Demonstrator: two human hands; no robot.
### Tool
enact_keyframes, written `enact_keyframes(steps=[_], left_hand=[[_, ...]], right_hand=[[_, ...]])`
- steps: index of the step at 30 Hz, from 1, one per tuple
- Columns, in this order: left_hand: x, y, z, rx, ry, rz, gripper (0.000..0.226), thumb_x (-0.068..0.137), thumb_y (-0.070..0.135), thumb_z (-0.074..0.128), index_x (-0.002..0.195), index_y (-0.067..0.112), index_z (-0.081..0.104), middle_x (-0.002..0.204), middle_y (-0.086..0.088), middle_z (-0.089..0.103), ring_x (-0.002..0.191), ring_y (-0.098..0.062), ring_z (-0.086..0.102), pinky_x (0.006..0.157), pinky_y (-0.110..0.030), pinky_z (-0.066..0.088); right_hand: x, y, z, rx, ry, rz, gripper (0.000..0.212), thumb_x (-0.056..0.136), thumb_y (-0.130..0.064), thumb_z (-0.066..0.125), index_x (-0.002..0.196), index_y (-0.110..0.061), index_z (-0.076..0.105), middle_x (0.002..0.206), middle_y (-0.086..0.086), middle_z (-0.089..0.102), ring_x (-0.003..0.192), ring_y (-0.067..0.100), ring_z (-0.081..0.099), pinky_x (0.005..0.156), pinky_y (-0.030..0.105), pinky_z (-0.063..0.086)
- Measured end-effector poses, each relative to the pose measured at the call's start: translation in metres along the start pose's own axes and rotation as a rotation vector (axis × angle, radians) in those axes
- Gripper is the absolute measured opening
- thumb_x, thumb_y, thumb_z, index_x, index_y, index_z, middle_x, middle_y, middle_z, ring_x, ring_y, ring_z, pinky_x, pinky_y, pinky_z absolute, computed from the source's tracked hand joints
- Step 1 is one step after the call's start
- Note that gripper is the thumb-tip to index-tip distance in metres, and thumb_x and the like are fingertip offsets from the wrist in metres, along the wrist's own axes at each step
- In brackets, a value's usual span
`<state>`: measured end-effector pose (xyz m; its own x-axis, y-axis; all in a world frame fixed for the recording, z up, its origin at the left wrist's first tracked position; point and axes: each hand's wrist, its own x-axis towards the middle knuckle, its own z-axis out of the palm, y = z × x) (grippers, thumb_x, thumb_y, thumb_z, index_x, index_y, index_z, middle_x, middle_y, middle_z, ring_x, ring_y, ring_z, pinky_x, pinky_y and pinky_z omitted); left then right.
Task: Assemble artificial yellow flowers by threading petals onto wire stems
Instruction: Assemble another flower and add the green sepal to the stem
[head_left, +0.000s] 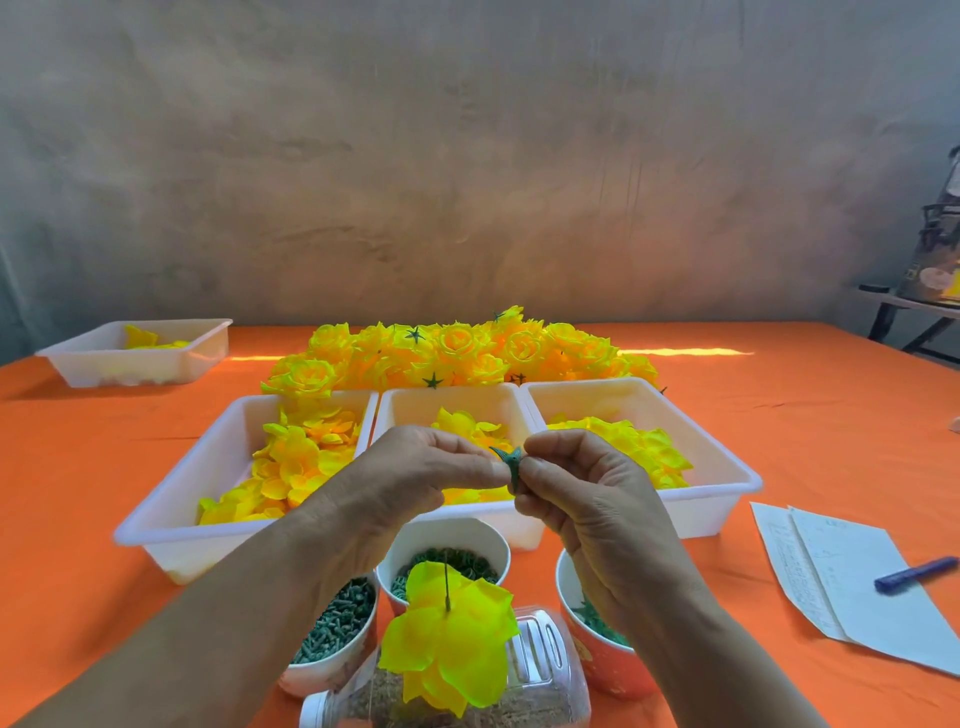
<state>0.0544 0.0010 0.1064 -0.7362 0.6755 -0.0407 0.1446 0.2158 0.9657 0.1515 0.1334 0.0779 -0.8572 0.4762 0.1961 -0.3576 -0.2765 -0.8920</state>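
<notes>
1. At six o'clock, the half-built flower (457, 639) is sitting over a clear jar (545, 670), its wire stem (447, 577) pointing up.
2. Just beyond, the left hand (410, 478) and right hand (587, 499) are both pinching a green calyx (511, 465).
3. At twelve o'clock, petal trays (447, 397) are waiting; a fumbled calyx risks dropping among the petals, or missing the thin wire and toppling the flower.

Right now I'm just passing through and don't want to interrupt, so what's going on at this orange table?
A person pinches a small dark green plastic calyx between the left hand and right hand, above the middle white plastic tray of yellow fabric petals. A part-built yellow flower on a thin green wire stem sits in front, unheld. Finished yellow flowers are piled behind the trays.
</notes>
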Motion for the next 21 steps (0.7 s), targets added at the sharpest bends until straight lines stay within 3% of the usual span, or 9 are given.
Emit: enact_keyframes(steps=[3, 9, 14, 17, 21], left_hand=[[0.001, 0.0, 0.005, 0.019, 0.063, 0.035, 0.006, 0.07, 0.024, 0.083, 0.068, 0.023, 0.078, 0.078, 0.006, 0.075, 0.089, -0.007, 0.065, 0.081, -0.028, 0.043], [0.001, 0.002, 0.009, 0.108, 0.154, 0.096, 0.005, 0.07, 0.017, 0.081, 0.067, 0.017, 0.077, 0.078, 0.011, 0.074, 0.079, -0.001, 0.068, 0.076, -0.025, 0.048], [-0.002, 0.006, 0.014, 0.283, 0.222, 0.172, 0.011, 0.069, 0.017, 0.082, 0.063, 0.024, 0.077, 0.081, 0.016, 0.07, 0.08, 0.006, 0.064, 0.068, -0.012, 0.045], [-0.004, 0.009, 0.018, 0.408, 0.272, 0.223, 0.013, 0.068, 0.023, 0.082, 0.06, 0.031, 0.075, 0.084, 0.019, 0.069, 0.086, 0.005, 0.063, 0.078, -0.02, 0.049], [-0.005, 0.013, 0.022, 0.363, 0.252, 0.191, 0.011, 0.066, 0.022, 0.081, 0.058, 0.027, 0.075, 0.082, 0.014, 0.07, 0.088, 0.0, 0.065, 0.086, -0.031, 0.053]], right_hand=[[-0.001, 0.0, -0.002, -0.141, -0.006, -0.058, 0.013, 0.084, 0.004, 0.064, 0.082, -0.009, 0.066, 0.068, 0.007, 0.068, 0.061, 0.016, 0.063, 0.057, 0.023, 0.052], [-0.005, 0.003, -0.007, -0.858, 0.047, -0.411, 0.015, 0.083, -0.021, 0.072, 0.081, -0.036, 0.07, 0.076, -0.018, 0.069, 0.072, 0.002, 0.063, 0.063, 0.018, 0.049], [-0.007, 0.004, -0.01, -1.16, 0.067, -0.664, 0.006, 0.085, -0.024, 0.069, 0.09, -0.026, 0.071, 0.083, -0.008, 0.068, 0.072, 0.016, 0.063, 0.065, 0.038, 0.052], [-0.008, 0.003, -0.01, -1.196, 0.078, -0.759, 0.003, 0.083, -0.023, 0.065, 0.085, -0.02, 0.067, 0.075, -0.003, 0.066, 0.065, 0.02, 0.062, 0.058, 0.039, 0.052], [-0.009, 0.004, -0.012, -1.205, 0.073, -0.823, 0.004, 0.083, -0.019, 0.062, 0.08, -0.016, 0.06, 0.068, -0.002, 0.062, 0.06, 0.02, 0.06, 0.054, 0.038, 0.051]])
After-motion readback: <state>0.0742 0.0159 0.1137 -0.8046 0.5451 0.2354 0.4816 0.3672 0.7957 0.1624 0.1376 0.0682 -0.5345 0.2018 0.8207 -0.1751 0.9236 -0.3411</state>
